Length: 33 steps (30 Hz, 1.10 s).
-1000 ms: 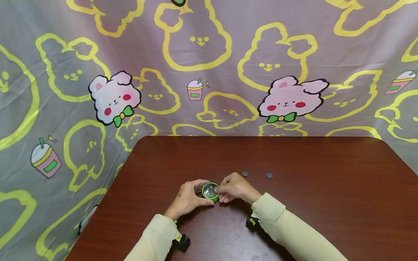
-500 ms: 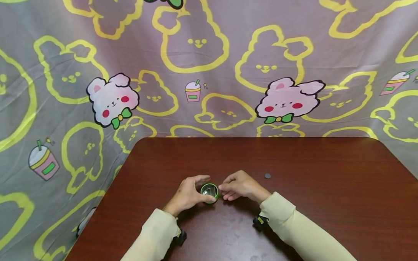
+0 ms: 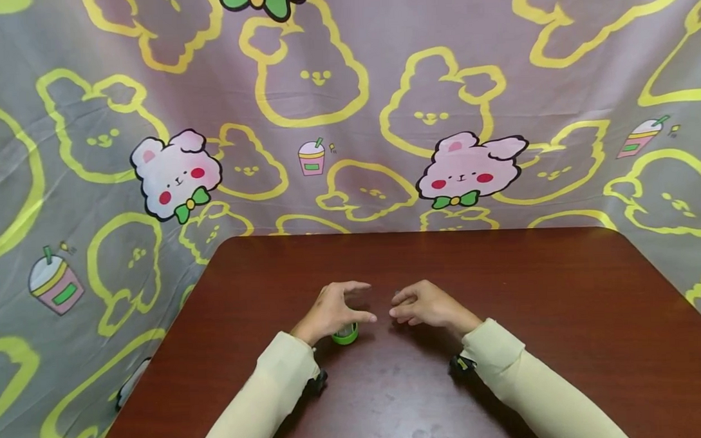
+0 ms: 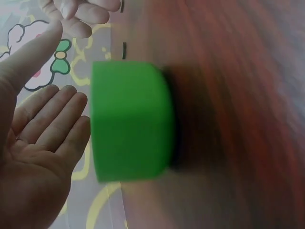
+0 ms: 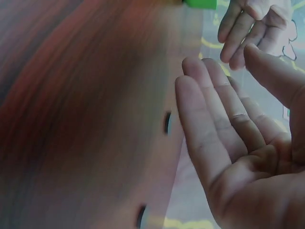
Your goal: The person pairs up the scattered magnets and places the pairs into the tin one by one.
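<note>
- Grip: none; left hand (image 3: 328,310), right hand (image 3: 434,303) relaxed, empty.
- Container (image 4: 131,121): apparently placed, nearer left edge of table (image 3: 516,316); contents unclear.
- Discs (image 5: 167,122): two, outside, seemingly outstanding.

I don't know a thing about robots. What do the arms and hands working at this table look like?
These are a person's arms, in plain pale cream long sleeves. The left hand and right hand are bare, without gloves. A small black device sits at the left wrist; another, with a yellow patch, at the right.
</note>
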Tool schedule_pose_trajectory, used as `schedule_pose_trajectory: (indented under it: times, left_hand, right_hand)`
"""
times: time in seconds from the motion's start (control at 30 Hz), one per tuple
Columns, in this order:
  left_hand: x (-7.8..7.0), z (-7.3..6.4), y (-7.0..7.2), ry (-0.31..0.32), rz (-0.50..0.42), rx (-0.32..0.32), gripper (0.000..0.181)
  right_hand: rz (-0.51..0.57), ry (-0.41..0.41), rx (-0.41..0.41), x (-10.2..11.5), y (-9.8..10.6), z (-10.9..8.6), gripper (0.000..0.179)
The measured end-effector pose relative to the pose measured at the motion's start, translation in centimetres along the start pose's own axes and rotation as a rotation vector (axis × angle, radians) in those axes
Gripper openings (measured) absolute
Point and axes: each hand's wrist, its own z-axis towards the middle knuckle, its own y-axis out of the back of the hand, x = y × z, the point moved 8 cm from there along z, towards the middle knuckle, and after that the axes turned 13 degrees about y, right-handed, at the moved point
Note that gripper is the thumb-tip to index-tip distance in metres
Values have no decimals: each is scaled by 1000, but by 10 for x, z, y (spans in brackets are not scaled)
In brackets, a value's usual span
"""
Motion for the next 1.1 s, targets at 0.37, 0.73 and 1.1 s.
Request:
schedule_pose_trajectory:
  times: [0.37,0.73,1.1]
  left_hand:
    - [-14,20,-17,-10,27,24,62]
    - [-22,37,-28,-6,22,31,59]
    - [-22,49,-42,19,74,34,56]
  right_hand:
    - [-154,93,-59,-6,38,-14,34]
    - [-279,123,-148,-16,65,-24,29]
    - [-286,87,-234,-31,83,-35,27]
